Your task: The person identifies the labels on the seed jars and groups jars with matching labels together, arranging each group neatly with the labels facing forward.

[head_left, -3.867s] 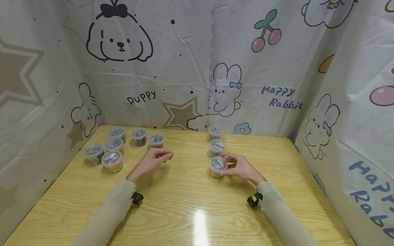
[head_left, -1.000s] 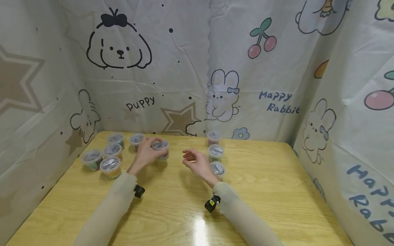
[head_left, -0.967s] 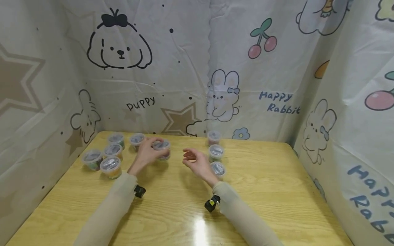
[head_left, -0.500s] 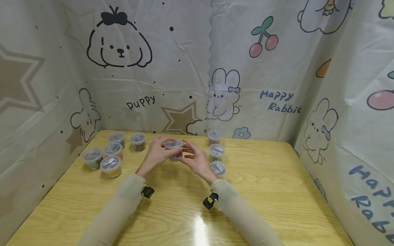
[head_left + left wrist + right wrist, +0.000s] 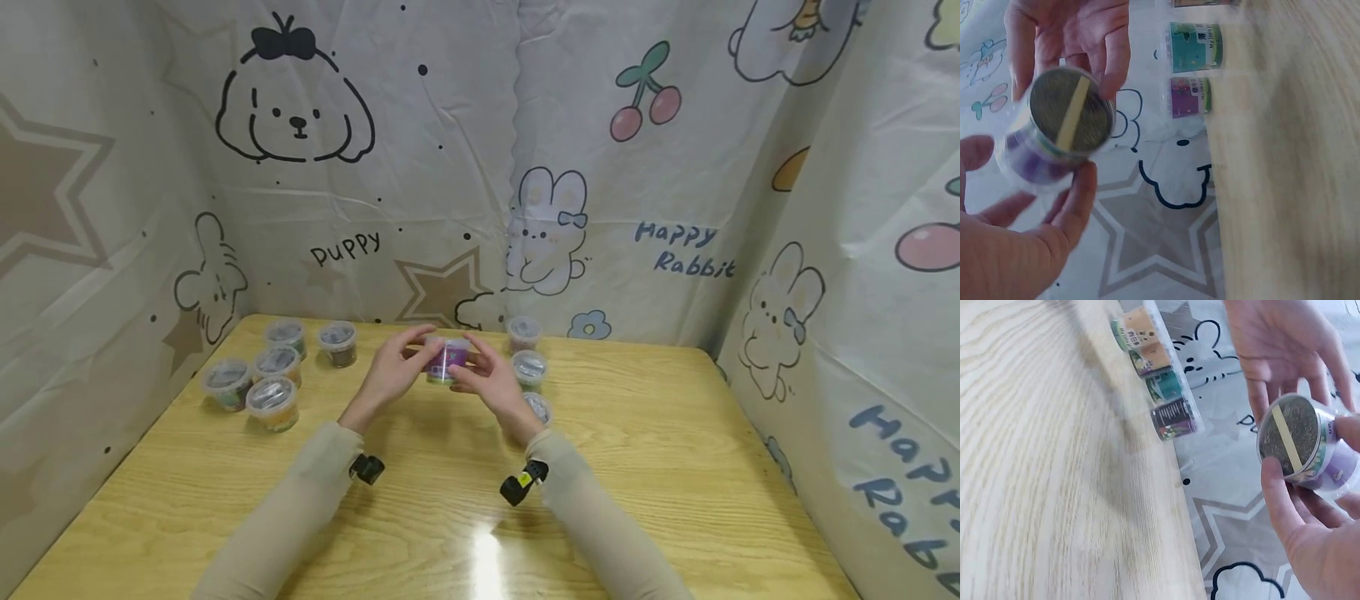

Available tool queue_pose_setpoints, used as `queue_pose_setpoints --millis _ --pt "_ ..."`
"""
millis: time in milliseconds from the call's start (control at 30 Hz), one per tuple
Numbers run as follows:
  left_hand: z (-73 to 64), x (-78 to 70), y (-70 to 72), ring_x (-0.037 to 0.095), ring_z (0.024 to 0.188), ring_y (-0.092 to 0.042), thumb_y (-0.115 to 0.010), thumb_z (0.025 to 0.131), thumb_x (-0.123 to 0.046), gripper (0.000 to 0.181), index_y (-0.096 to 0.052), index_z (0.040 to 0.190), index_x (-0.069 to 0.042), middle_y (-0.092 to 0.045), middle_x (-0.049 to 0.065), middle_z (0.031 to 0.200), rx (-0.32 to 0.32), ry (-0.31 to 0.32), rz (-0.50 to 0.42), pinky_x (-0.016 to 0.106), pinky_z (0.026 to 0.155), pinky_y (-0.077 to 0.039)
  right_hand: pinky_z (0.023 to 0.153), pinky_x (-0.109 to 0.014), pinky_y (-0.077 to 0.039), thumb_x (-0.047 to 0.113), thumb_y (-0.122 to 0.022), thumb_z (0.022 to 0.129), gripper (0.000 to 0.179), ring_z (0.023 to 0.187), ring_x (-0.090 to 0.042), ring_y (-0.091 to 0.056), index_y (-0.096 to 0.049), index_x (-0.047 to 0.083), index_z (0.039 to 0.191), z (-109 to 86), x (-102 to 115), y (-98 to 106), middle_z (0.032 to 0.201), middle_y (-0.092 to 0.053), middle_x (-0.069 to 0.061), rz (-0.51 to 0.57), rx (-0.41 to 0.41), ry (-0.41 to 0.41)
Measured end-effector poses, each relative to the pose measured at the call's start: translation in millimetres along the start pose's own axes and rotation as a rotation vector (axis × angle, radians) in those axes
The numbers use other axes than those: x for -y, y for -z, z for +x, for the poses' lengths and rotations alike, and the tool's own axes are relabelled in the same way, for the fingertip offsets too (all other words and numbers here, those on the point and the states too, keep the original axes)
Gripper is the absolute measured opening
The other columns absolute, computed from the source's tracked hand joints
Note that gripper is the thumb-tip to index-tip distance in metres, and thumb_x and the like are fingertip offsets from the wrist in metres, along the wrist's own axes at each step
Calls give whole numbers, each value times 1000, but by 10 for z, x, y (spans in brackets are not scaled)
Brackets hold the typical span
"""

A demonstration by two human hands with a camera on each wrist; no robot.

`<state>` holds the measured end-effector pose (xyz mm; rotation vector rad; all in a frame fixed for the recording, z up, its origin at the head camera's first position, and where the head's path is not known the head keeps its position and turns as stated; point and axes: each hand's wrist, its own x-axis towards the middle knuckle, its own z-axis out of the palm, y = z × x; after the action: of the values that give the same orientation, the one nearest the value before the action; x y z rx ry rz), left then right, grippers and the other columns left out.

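Both hands hold a small clear plastic cup [image 5: 448, 365] with a purple label, raised above the table near its back edge and tilted. My left hand [image 5: 392, 372] grips its left side, thumb on the near face. My right hand [image 5: 492, 385] grips the right side, its thumb at the label's lower edge. Seen in the left wrist view, the cup's base [image 5: 1047, 103] shows dark, grainy contents and a pale strip across it. The right wrist view shows the same base [image 5: 1304, 428] between the fingers of both hands.
Several similar lidded cups stand in a group at the table's back left, including an orange one [image 5: 273, 405] and a dark one [image 5: 338, 345]. Three more line up right of centre, the back one [image 5: 523, 333] near the wall cloth [image 5: 660, 292]; my right hand partly covers the nearest.
My left hand took the purple-label cup from the back left and carried it right to the middle. My right hand let go of the nearest right-row cup, came left and gripped this one, now tipped.
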<state>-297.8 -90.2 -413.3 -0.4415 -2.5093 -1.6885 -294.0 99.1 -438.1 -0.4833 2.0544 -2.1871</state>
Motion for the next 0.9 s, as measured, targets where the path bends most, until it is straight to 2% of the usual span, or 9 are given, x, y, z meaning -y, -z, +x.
queue_pose_setpoints --millis 200,333,467,600,700,900 --pt "-16 61 2 27 102 -66 -60 99 -34 48 -56 138 -6 -61 19 125 56 -33 -145 39 86 -58 89 -40 -56 12 -56 97 63 106 -21 -62 -31 15 155 -28 10 97 138 -49 -25 117 54 -58" --pt "-9 99 -6 27 105 -65 -59 99 -35 49 -55 138 -6 -63 19 126 97 -24 -211 47 91 -55 87 -35 -56 12 -53 97 62 108 -19 -59 -29 12 155 -41 9 115 140 -46 -23 140 87 -63" --pt "-5 117 -24 27 106 -65 -57 99 -40 50 -56 138 -8 -63 17 127 108 -18 -215 52 93 -53 85 -31 -55 12 -51 97 60 111 -20 -56 -31 10 154 -43 12 115 142 -43 -21 136 100 -66" --pt "-25 72 -34 26 104 -66 -57 100 -35 45 -58 135 -7 -64 19 125 90 -13 -207 44 89 -56 87 -32 -55 15 -49 99 58 112 -22 -56 -31 12 154 -52 16 116 143 -42 -22 132 121 -67" --pt "-35 52 -48 27 103 -66 -59 99 -33 42 -61 130 -5 -65 20 122 75 -9 -213 45 90 -56 89 -33 -55 20 -50 101 57 117 -23 -54 -30 12 154 -55 13 125 146 -40 -20 117 134 -65" --pt "-17 84 -83 27 102 -66 -63 97 -36 41 -62 124 -5 -66 19 119 74 -32 -213 42 88 -57 92 -34 -54 25 -52 103 56 125 -26 -51 -33 13 153 -47 -7 148 149 -42 -15 80 104 -82"
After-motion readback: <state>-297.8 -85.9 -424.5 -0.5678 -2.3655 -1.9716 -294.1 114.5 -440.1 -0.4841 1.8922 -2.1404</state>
